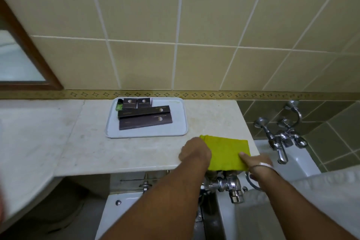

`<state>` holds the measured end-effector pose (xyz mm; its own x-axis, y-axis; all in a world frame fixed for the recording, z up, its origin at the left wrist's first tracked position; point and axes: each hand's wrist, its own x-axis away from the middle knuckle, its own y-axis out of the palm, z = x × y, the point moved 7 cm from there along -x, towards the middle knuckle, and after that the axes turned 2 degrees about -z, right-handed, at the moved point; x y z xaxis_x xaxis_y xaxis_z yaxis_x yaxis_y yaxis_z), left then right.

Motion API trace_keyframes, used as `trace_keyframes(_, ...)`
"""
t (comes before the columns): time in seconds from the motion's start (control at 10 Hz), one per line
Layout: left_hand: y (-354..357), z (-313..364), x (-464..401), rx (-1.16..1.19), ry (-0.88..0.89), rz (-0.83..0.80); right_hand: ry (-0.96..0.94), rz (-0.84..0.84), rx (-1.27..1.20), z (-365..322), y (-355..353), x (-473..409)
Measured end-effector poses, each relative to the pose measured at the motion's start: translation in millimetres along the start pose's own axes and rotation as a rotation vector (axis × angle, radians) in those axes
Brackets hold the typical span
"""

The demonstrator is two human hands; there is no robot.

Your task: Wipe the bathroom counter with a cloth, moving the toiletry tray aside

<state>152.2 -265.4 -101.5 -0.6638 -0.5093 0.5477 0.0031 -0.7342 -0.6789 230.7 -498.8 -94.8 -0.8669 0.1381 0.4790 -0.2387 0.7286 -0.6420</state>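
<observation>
A folded yellow-green cloth [227, 152] lies flat at the front right corner of the pale marble counter [93, 142]. My left hand [194, 152] grips the cloth's left edge, fingers curled over it. My right hand [257, 161] holds its front right edge, thumb on top, a bangle on the wrist. Behind the cloth sits a light grey toiletry tray [175, 128] near the wall, holding several dark brown boxes [145, 120] and a small green bottle [119, 105]. Neither hand touches the tray.
Chrome taps [280, 138] jut from the olive tiles at the right, over a white tub [298, 163]. A chrome valve [228, 184] sits under the counter's front edge. A wood-framed mirror [23, 60] hangs at the left. White towelling [321, 185] lies at the lower right.
</observation>
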Motion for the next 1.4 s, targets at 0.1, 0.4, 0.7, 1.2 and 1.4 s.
trace_keyframes(0.1, -4.7, -11.0, 7.8, 0.115, 0.054, -0.014, -0.035, -0.076, -0.066, 1.7, 7.5, 12.4)
trace_keyframes(0.4, -125.0, -183.0, 97.7, 0.439, 0.066, 0.193, -0.391, -0.456, -0.050, -72.6, 92.6, 149.3)
trace_keyframes(0.7, -335.5, -431.5, 220.4, 0.376, -0.259, 0.714, -0.699, -0.832, 0.037, -193.9, 329.3, 367.3)
trace_keyframes(1.2, -310.6, -526.5, 241.1, 0.168, -0.737, 0.706, -0.985, -0.690, 0.427, -195.4, 453.5, 450.7)
trace_keyframes(1.4, -307.8, -400.2, 199.8, -0.244, -0.155, 0.540, -1.323, -0.249, 0.644, -246.1, 351.3, 437.3)
